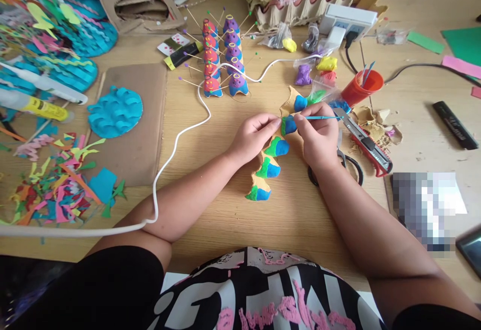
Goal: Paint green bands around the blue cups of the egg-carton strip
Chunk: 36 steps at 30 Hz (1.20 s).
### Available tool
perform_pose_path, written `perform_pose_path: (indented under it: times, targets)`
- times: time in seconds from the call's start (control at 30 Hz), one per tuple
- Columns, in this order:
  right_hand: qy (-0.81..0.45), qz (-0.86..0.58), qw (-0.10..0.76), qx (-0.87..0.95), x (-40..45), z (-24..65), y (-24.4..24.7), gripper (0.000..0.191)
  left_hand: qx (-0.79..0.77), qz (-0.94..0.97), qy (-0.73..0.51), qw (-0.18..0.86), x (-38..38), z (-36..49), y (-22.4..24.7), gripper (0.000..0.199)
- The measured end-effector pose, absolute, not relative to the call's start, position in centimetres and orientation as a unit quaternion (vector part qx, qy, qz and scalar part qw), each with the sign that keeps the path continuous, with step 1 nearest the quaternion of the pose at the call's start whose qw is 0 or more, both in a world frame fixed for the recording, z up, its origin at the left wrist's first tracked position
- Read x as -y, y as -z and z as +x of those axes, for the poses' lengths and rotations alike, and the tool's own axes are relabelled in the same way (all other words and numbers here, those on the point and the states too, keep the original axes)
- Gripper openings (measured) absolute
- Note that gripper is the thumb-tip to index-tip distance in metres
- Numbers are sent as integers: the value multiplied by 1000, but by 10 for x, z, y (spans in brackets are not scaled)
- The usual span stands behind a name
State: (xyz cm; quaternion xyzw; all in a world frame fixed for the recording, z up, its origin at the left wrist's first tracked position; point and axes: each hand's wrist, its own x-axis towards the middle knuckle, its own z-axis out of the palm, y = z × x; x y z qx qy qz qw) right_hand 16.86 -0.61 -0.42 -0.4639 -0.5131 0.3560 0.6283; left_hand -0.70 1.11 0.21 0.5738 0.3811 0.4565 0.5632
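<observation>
A strip of egg-carton cups point(271, 167) lies on the wooden table, its cups coated with green and blue modelling clay. The far cup shows blue and bare tan card. My left hand point(251, 137) pinches the strip's edge near the second cup from the far end. In my right hand point(320, 133), between thumb and fingers, is a thin blue modelling stick point(319, 117), pointing rightward from the grip. Those right fingertips are close against the blue clay of the same cup; whether they touch it is hidden. Black-handled scissors point(355, 165) lie partly under my right wrist.
A red utility knife point(370, 149) and orange cup point(368, 87) stand close on the right. Two finished carton caterpillars point(235, 59) with pin feelers sit ahead. A white cable point(176, 144) crosses my left forearm. Paper scraps point(63, 184) and cardboard point(131, 159) cover the left.
</observation>
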Motion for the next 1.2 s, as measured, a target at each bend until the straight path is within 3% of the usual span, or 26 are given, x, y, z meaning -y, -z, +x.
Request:
perform_pose_path:
  times: [1.2]
  targets:
    - [-338,-463,639,513,7,170,7,51,-358,609,-457,540,-9,-7,-4,53]
